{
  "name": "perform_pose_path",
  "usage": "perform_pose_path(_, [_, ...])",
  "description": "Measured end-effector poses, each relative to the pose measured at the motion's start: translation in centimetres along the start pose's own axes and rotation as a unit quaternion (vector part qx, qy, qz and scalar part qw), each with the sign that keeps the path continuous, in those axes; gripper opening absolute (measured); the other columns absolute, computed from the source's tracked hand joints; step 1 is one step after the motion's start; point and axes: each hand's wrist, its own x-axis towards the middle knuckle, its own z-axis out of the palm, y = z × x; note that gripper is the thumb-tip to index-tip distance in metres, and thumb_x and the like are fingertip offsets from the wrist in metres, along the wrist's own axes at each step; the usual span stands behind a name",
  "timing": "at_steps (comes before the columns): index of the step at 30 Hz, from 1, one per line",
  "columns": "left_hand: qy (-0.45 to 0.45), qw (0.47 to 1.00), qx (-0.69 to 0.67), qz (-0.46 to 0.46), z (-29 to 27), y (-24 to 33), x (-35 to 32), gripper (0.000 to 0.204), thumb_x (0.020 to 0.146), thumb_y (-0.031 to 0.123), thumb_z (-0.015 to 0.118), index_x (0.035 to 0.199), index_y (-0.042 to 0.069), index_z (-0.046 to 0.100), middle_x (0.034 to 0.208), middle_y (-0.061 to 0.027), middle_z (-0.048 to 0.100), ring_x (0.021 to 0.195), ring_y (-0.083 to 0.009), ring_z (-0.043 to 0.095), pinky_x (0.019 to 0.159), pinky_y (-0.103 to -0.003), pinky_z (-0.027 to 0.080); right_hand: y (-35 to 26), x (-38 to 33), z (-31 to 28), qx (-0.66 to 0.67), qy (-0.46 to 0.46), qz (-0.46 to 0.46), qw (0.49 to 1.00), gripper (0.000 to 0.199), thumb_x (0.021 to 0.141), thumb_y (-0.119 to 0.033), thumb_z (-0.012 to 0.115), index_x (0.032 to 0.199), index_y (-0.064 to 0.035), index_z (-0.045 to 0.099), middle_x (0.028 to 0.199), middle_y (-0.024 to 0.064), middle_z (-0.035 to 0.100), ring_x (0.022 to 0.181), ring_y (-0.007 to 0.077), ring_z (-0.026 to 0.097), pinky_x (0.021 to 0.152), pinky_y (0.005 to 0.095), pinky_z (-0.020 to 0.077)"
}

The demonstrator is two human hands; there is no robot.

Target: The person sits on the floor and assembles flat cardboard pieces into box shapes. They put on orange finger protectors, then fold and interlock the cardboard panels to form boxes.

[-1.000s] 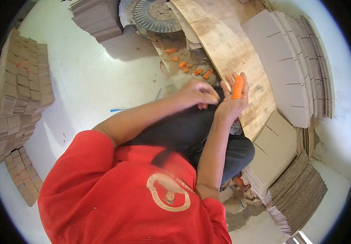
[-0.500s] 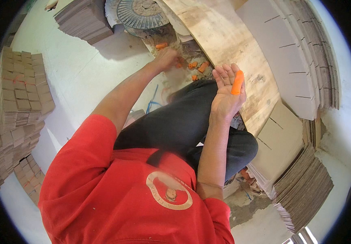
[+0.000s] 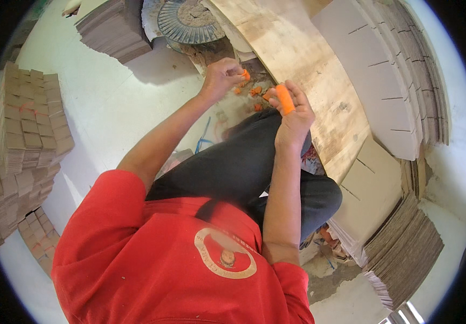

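My left hand (image 3: 224, 78) is closed, pinching an orange rubber finger sleeve (image 3: 246, 75) at its fingertips. Just to its right, my right hand (image 3: 296, 110) is raised over my knee, its fingers loosely bent and apart. A longer orange finger sleeve (image 3: 285, 99) covers what looks like the thumb of that hand. Below and between both hands, several more orange pieces (image 3: 255, 91) lie on the dirty, debris-strewn floor, some partly hidden by the hands.
A stained wooden board (image 3: 319, 70) runs along the right, beside stacked slotted cardboard sheets (image 3: 376, 183). Bundled cardboard pieces (image 3: 30, 116) stand at the left. A dark cardboard stack (image 3: 115, 29) and a round ribbed, dusty object (image 3: 189, 21) are at the back.
My left hand has risen from the floor with an orange finger sleeve in its fingertips. My right hand has turned from palm-up, curled its fingers and shifted left, toward the left hand.
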Motion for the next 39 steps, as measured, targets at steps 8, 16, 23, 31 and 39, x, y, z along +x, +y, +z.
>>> perform_pose_path(8, [0.007, 0.940, -0.328, -0.098, 1.7, 9.5, -1.6, 0.012, 0.077, -0.001, 0.070, 0.087, 0.001, 0.065, 0.093, -0.0063, 0.066, 0.077, -0.0080, 0.061, 0.067, -0.022, 0.049, 0.3, 0.2, 0.8, 0.033, -0.063, 0.047, 0.996, 0.019, 0.087, -0.002, 0.054, 0.104, 0.0042, 0.060, 0.078, 0.0079, 0.065, 0.058, 0.0141, 0.061, 0.050, 0.0226, 0.0485])
perform_pose_path(16, [-0.001, 0.919, -0.384, -0.088, 2.5, 11.4, -3.2, 0.015, 0.076, 0.000, 0.071, 0.088, 0.002, 0.062, 0.086, -0.0052, 0.066, 0.075, -0.0104, 0.062, 0.070, -0.024, 0.051, 0.0, -0.5, -0.1, 0.156, -0.040, 0.007, 0.987, 0.011, 0.087, 0.003, 0.050, 0.089, 0.0034, 0.060, 0.077, 0.0111, 0.064, 0.053, 0.0134, 0.056, 0.047, 0.0239, 0.0474])
perform_pose_path(23, [-0.004, 0.922, -0.384, -0.055, 2.5, 13.3, -4.1, 0.020, 0.074, -0.001, 0.073, 0.091, 0.000, 0.063, 0.086, -0.0061, 0.065, 0.075, -0.0111, 0.062, 0.070, -0.025, 0.051, 0.5, -0.8, -0.7, 0.090, -0.068, -0.008, 0.994, 0.007, 0.088, -0.001, 0.053, 0.089, 0.0043, 0.058, 0.071, 0.0098, 0.060, 0.049, 0.0146, 0.053, 0.044, 0.0243, 0.0446])
perform_pose_path(31, [-0.055, 0.932, -0.338, -0.115, -1.1, 12.6, -3.0, 0.013, 0.077, -0.001, 0.069, 0.088, -0.003, 0.065, 0.075, -0.0087, 0.064, 0.064, -0.0123, 0.061, 0.058, -0.026, 0.053, -0.3, -1.5, -1.3, 0.203, -0.092, 0.032, 0.974, 0.010, 0.089, -0.002, 0.050, 0.085, 0.0021, 0.058, 0.064, 0.0071, 0.056, 0.046, 0.0131, 0.049, 0.044, 0.0263, 0.0439])
perform_pose_path(39, [0.060, 0.934, -0.335, -0.111, -4.4, 10.7, -2.3, 0.015, 0.079, 0.001, 0.066, 0.094, 0.000, 0.066, 0.081, -0.0077, 0.065, 0.067, -0.0133, 0.062, 0.060, -0.029, 0.056, -0.6, -1.7, -1.6, 0.221, -0.118, 0.020, 0.968, 0.007, 0.088, -0.006, 0.057, 0.088, 0.0011, 0.057, 0.070, 0.0083, 0.057, 0.051, 0.0140, 0.050, 0.047, 0.0308, 0.0476])
